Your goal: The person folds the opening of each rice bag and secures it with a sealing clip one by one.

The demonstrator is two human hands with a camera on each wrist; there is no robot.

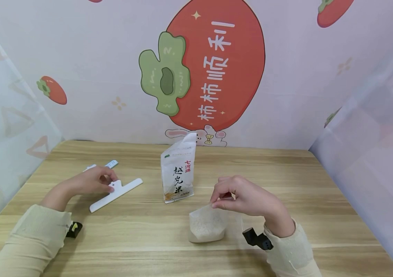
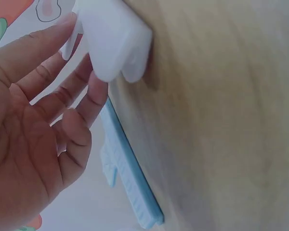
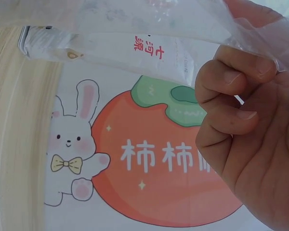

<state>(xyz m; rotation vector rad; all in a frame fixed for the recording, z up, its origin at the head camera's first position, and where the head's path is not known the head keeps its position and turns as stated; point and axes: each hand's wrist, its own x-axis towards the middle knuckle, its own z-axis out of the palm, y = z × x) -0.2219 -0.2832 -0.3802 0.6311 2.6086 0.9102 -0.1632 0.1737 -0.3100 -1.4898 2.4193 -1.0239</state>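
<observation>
My left hand point(image 1: 90, 181) pinches the handle of a white bag clip point(image 1: 116, 195) between thumb and fingers. Seen from the left wrist, the clip point(image 2: 116, 38) has a long bar lying close over the wood. Beyond that hand lies a light blue bag clip point(image 2: 130, 166), partly hidden by the hand in the head view. On the other side, my right hand point(image 1: 246, 194) pinches the top edge of a clear plastic bag of rice point(image 1: 206, 227), whose filled bottom rests on the table. The bag's film point(image 3: 154, 19) stretches across the top of the right wrist view.
A white printed rice package point(image 1: 179, 173) stands upright behind the clear bag, its top folded to a slanted point. The wooden table point(image 1: 130, 246) ends at a printed cloth backdrop point(image 1: 106, 69), with cloth sides left and right.
</observation>
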